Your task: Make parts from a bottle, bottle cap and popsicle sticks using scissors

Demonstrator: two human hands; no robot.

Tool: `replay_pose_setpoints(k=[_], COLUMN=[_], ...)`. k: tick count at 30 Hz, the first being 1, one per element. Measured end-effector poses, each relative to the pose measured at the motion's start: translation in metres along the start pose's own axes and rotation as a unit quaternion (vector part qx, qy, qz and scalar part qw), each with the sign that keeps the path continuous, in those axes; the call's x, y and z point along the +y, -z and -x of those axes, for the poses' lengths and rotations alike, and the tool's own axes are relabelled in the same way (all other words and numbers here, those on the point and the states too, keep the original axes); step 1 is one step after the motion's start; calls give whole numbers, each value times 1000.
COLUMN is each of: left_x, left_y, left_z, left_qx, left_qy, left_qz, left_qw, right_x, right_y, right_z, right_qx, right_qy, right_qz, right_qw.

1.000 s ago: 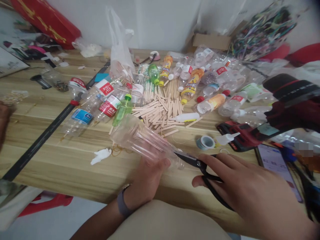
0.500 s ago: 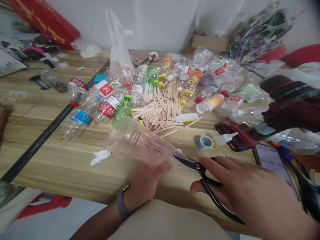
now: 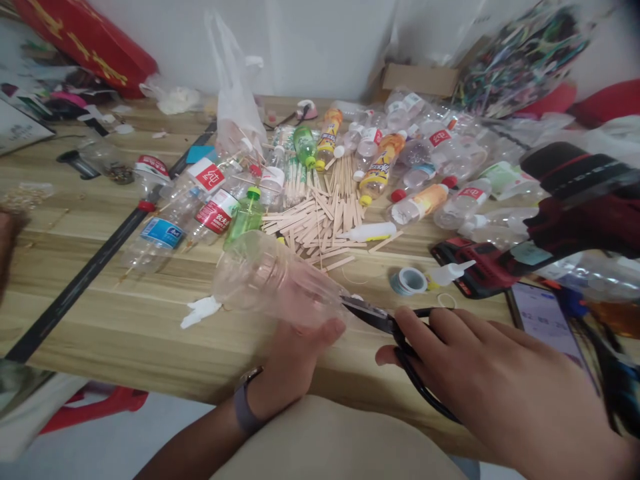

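My left hand is wrapped round a large clear plastic bottle, which lies tilted above the table's front part. Its fingers show blurred through the clear wall, with the thumb on the near side. In my right hand is a pair of black-handled scissors. The scissor blades meet the bottle's right end, and the handles are nearly closed. Just beyond the bottle lie flat wooden sticks in a loose heap. A crumpled white scrap rests left of the bottle.
Many plastic bottles crowd the back of the table. A cordless drill and a phone lie at the right. A tape roll and a glue bottle sit near the scissors. A black strip crosses the left side.
The scissor handles have come together, closing the blades at the bottle's end. My right thumb has moved up toward the fingers. My left hand keeps its hold on the bottle.
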State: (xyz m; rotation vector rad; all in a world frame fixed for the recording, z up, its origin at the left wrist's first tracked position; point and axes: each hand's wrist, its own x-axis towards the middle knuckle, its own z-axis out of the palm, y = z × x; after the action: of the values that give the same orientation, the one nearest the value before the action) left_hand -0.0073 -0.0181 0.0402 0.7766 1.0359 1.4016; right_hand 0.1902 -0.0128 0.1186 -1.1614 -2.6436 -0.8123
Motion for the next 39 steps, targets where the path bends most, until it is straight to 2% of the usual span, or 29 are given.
replay_pose_setpoints(k=[3, 7, 11, 15, 18, 20, 23, 24, 25, 28, 30, 32, 39], left_x=[1, 3, 6, 7, 7, 7, 5, 4, 3, 0, 0, 1, 2], left_y=[-4, -6, -7, -6, -5, -5, -4, -4, -3, -2, -2, -3, -4], left_z=[0, 0, -1, -2, -5, -7, -12, -13, -14, -15, -14, -13, -10], left_qx=[16, 0, -21, -32, -42, -46, -31, -22, -17, -21, -25, -25, -45], left_qy=[-1, 42, 33, 42, 63, 80, 103, 106, 106, 103, 97, 89, 32], left_qz=[33, 56, 76, 91, 106, 121, 139, 140, 139, 139, 147, 149, 126], left_qw=[999, 998, 996, 994, 991, 988, 984, 984, 984, 985, 984, 984, 991], right_x=[-2, 1, 2, 5, 10, 14, 20, 22, 24, 28, 27, 25, 12], right_y=[-1, -3, -9, -16, -21, -24, -26, -26, -26, -26, -25, -24, -16], right_z=[-1, -3, -4, -5, -4, -3, -3, -3, -3, -3, -4, -6, -7], right_qx=[1, 3, 13, 13, -16, -69, -184, -195, -186, -88, -50, -32, -1], right_qy=[5, 25, 15, 3, -7, -36, -95, -106, -106, -65, -35, -24, -10], right_qz=[9, 0, -22, -98, -189, -304, -492, -508, -494, -304, -180, -125, -118], right_qw=[1000, 1000, 1000, 995, 982, 950, 846, 832, 843, 946, 982, 991, 993])
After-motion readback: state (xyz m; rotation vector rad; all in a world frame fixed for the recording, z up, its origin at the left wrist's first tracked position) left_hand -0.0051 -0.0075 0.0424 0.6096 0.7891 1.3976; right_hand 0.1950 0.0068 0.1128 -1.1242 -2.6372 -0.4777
